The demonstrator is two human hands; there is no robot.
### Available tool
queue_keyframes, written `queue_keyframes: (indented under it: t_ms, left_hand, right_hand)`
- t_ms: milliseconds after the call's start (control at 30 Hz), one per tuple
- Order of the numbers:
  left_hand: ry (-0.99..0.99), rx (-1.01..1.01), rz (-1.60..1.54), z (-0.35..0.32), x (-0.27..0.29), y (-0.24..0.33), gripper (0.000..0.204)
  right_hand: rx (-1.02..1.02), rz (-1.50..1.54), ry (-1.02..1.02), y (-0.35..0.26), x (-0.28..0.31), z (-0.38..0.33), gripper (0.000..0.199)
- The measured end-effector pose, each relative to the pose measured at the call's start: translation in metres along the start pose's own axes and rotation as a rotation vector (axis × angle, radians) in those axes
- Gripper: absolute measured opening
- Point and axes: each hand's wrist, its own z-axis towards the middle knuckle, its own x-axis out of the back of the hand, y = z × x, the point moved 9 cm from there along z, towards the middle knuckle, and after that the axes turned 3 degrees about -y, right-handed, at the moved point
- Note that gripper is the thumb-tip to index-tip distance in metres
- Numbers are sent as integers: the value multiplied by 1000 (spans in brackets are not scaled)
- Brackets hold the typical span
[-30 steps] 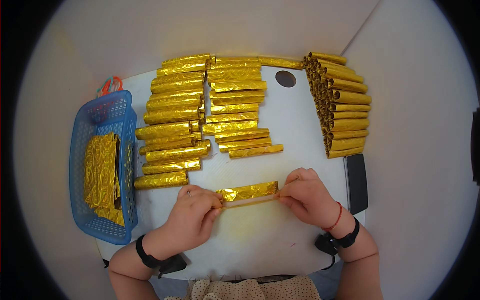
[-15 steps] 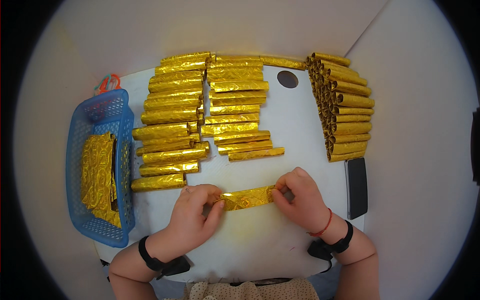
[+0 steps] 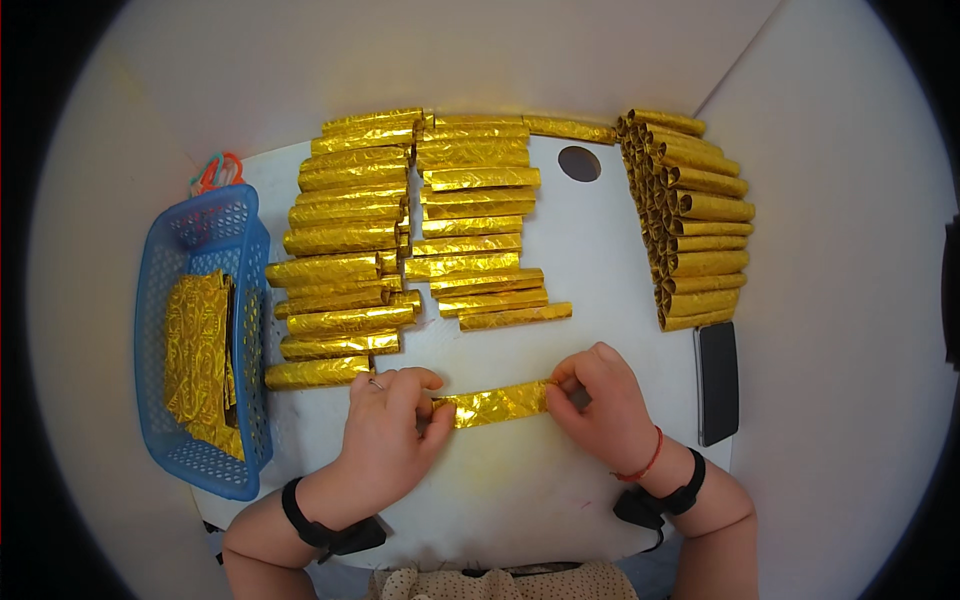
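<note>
Between my two hands a strip of embossed gold foil paper (image 3: 498, 403) lies stretched lengthwise, its right end a little farther from me than its left. My left hand (image 3: 392, 425) pinches the left end between thumb and fingers. At the right end, my right hand (image 3: 600, 400) grips with thumb and forefinger. Just beyond my left hand lies the nearest gold paper roll (image 3: 318, 373). Farther back, several narrow gold rolls (image 3: 475, 230) lie in a column, with a second column of thicker gold rolls (image 3: 345, 236) to their left.
A blue perforated basket (image 3: 190, 478) at the left holds folded gold sheets (image 3: 196, 350). Orange-handled scissors (image 3: 222, 172) lie behind it. At the right stand a heap of gold tubes (image 3: 700, 230) and a dark phone (image 3: 716, 385). The white table (image 3: 500, 500) has a round hole (image 3: 579, 164). Walls close in the sides.
The foil strip has turned slightly in my fingers, and its surface now catches the light differently. My left fingers have shifted on their end. The view has moved a little.
</note>
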Motion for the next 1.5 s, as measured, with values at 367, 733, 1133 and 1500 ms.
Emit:
queue_keyframes:
  t_ms: [367,733,1133,1500]
  left_hand:
    - [-10,-3,-10,3,-3,0,32]
    - [11,-35,9,5,-4,2,30]
    - [12,-32,4,5,-5,1,29]
    - [5,-26,3,6,-6,0,28]
  right_hand:
    - [25,-40,-3,-4,-3,2,16]
    - [81,-109,10,-10,-6,3,18]
    - [116,-143,46,-12,-5,0,20]
    - [123,-129,58,-13,-5,-1,22]
